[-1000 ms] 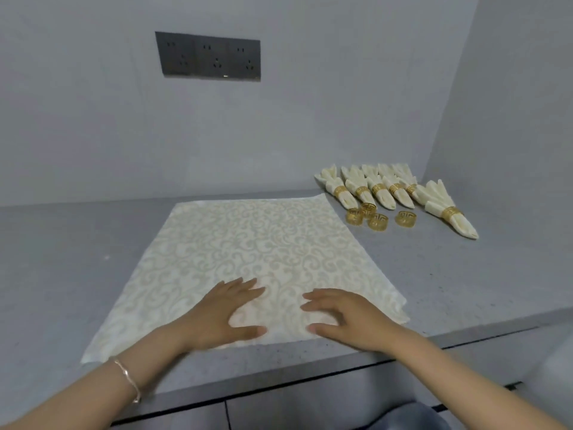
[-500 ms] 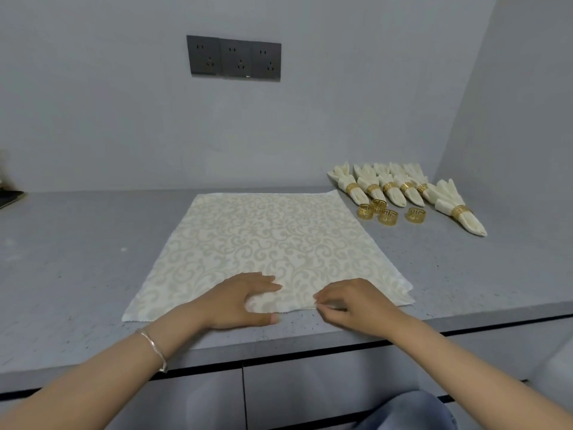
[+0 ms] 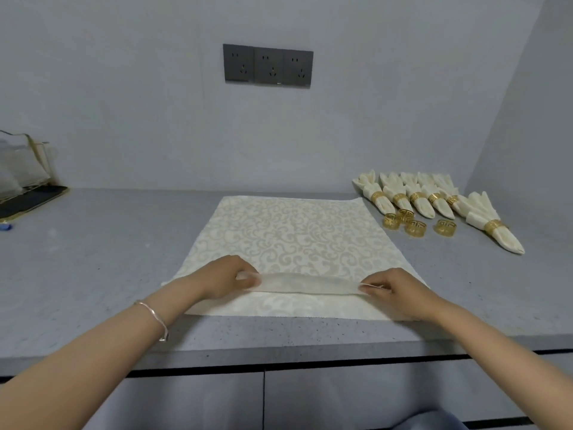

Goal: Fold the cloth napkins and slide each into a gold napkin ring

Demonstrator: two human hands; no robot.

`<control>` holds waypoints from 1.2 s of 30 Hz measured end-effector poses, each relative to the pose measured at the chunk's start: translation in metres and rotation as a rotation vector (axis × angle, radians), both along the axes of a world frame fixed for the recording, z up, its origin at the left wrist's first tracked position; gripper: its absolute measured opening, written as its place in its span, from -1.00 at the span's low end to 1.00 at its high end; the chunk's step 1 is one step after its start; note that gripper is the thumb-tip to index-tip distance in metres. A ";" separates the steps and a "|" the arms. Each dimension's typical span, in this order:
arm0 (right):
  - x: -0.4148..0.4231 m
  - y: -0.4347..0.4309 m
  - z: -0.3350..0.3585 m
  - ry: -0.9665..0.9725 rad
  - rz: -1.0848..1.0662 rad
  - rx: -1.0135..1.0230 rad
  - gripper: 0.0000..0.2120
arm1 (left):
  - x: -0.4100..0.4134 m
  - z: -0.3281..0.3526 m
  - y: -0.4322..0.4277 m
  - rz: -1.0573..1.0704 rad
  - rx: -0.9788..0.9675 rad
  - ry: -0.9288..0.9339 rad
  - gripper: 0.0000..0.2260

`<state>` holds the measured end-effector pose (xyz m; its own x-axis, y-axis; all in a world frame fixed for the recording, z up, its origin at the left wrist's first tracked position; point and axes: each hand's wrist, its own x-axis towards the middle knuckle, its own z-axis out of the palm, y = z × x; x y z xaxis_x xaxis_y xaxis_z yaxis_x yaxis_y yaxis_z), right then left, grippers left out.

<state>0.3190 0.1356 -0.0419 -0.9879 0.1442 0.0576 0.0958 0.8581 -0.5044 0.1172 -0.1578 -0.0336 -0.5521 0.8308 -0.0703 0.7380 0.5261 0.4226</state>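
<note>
Cream napkin (image 3: 294,237), pinched into a ridge by left hand (image 3: 221,278) and right hand (image 3: 395,290), near corners partly covered.

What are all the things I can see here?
open napkin: one, cream with swirls, middle of counter, near edge lifted
ringed napkins: six, cream, back right
loose rings: four, gold, beside the ringed napkins
wall sockets: three, dark grey, on the wall
counter: one, speckled grey, under everything
bags: count unclear, pale, far left
bracelet: one, silver, left wrist
left hand: one, pinching the napkin's lifted fold
right hand: one, pinching the same fold
</note>
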 end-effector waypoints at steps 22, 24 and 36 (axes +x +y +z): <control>-0.080 0.069 0.064 -0.368 0.090 -0.242 -0.76 | -0.093 0.053 0.030 0.113 -0.303 -0.265 -0.63; -0.104 0.083 0.054 -0.280 0.049 -0.179 -0.63 | -0.117 0.039 0.037 0.161 -0.190 -0.151 -0.51; -0.203 0.128 0.008 -0.026 -0.264 0.007 -0.80 | -0.180 -0.008 0.085 0.537 0.099 0.208 -0.87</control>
<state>0.1162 0.2636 -0.0342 -0.9172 0.3970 0.0341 0.3300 0.8049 -0.4932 -0.0628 -0.0726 -0.0419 -0.8917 0.4277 0.1484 0.4514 0.8151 0.3632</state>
